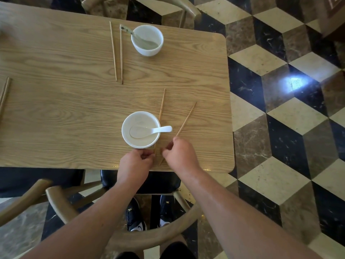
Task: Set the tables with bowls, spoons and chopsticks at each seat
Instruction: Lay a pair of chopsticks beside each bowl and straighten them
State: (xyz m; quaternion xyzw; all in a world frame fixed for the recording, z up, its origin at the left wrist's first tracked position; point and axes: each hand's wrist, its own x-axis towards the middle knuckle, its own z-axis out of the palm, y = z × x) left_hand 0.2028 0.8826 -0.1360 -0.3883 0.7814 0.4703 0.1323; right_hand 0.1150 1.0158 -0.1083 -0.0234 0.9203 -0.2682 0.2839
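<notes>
A white bowl (141,129) with a white spoon (149,131) in it stands near the front edge of the wooden table (74,109). Two wooden chopsticks lie splayed to its right. My left hand (135,163) pinches the near end of the left chopstick (161,107), just below the bowl. The right chopstick (186,119) is pinched at its near end by my right hand (180,156). At the far seat stands a second white bowl (147,40) with a spoon (139,37), and a pair of chopsticks (116,53) lies to its left.
Another pair of chopsticks (4,96) shows at the table's left edge. A wooden chair (61,204) with a black seat stands between me and the table, another chair (184,8) at the far side. Chequered stone floor (280,109) lies to the right.
</notes>
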